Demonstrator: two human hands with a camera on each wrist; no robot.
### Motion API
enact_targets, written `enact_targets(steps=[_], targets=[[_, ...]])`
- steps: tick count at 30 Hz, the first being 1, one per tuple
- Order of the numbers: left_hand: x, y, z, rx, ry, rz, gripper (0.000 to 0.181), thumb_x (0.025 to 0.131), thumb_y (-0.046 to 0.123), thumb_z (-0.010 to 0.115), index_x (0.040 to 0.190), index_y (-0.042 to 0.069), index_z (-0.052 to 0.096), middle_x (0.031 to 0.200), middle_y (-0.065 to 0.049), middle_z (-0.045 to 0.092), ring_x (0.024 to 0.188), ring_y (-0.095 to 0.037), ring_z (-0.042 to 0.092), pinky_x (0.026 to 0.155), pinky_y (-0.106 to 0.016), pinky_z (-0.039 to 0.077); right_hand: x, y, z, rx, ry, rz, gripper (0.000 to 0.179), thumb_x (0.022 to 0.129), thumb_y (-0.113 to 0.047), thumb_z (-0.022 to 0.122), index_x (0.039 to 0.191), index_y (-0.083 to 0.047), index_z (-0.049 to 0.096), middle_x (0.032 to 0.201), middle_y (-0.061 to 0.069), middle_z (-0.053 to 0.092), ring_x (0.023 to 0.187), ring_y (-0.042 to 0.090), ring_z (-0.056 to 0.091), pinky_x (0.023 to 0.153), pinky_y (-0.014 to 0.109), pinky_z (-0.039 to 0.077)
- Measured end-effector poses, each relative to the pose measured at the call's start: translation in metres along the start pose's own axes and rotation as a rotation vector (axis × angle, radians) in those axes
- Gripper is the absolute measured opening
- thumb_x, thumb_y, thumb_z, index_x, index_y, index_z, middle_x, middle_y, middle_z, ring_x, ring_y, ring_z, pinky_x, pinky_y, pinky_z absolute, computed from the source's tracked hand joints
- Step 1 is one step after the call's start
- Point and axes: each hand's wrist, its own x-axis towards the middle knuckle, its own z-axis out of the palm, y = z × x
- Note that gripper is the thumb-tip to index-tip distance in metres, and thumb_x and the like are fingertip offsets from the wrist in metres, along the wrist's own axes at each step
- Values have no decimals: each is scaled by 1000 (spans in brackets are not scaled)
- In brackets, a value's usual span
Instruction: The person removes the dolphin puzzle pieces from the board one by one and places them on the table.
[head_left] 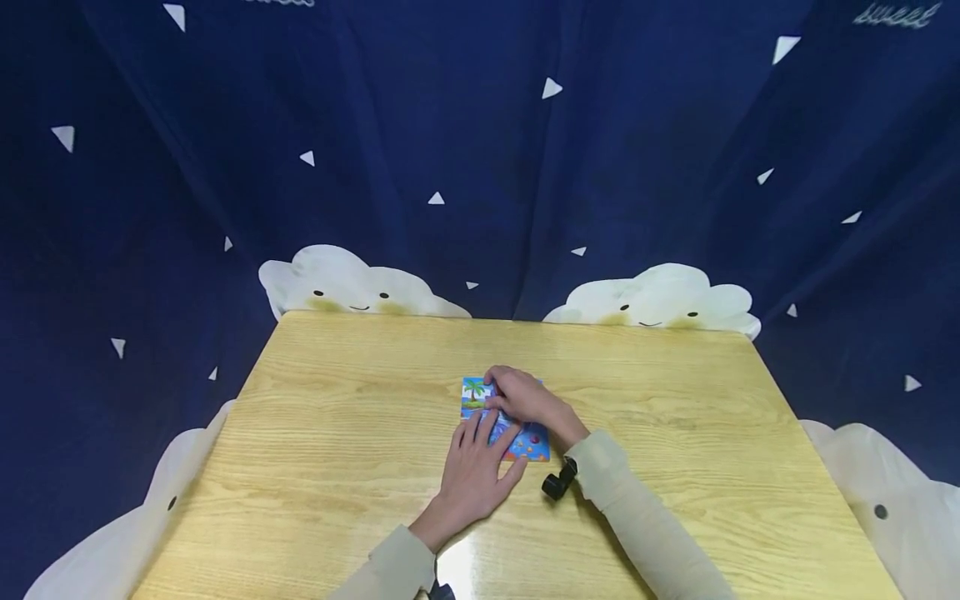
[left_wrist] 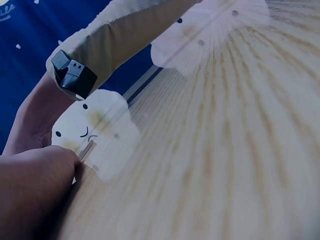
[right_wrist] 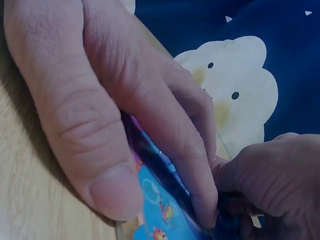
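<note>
A small square picture board (head_left: 536, 442), with a palm tree at its upper left and a blue sea scene, lies on the table. My left hand (head_left: 476, 471) lies over its lower left part, fingers stretched out and spread. Curled over the upper right part is my right hand (head_left: 528, 396), which grips the board with thumb and fingers. In the right wrist view, the bright picture (right_wrist: 155, 200) and a dark curved strip show between thumb and fingers. My fingers hide much of the middle. A thin edge (left_wrist: 86, 150) shows beyond my left hand in the left wrist view.
The pale wooden table (head_left: 337, 400) spreads around the board. A dark blue curtain (head_left: 480, 125) with white triangles hangs behind it, and cloud shapes (head_left: 360, 287) line the table's edges. A black wrist camera (head_left: 557, 485) sits on the right cuff.
</note>
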Motion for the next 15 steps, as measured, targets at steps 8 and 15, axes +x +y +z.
enact_targets(steps=[8, 15], targets=[[0, -1, -1, -11, -11, -8, 55, 106, 59, 42, 153, 33, 53, 164, -9, 36, 152, -37, 29, 118, -56, 26, -1, -3, 0, 0, -7, 1, 29, 101, -20, 71, 121, -2, 62, 114, 9, 59, 90, 19, 56, 84, 40, 51], [1, -2, -4, -19, -36, -15, 56, 106, 59, 41, 156, 33, 50, 166, -9, 34, 153, -38, 27, 120, -56, 24, 1, -2, -2, 16, -1, -10, 28, 100, -19, 72, 120, -2, 62, 114, 9, 58, 91, 19, 56, 84, 40, 51]])
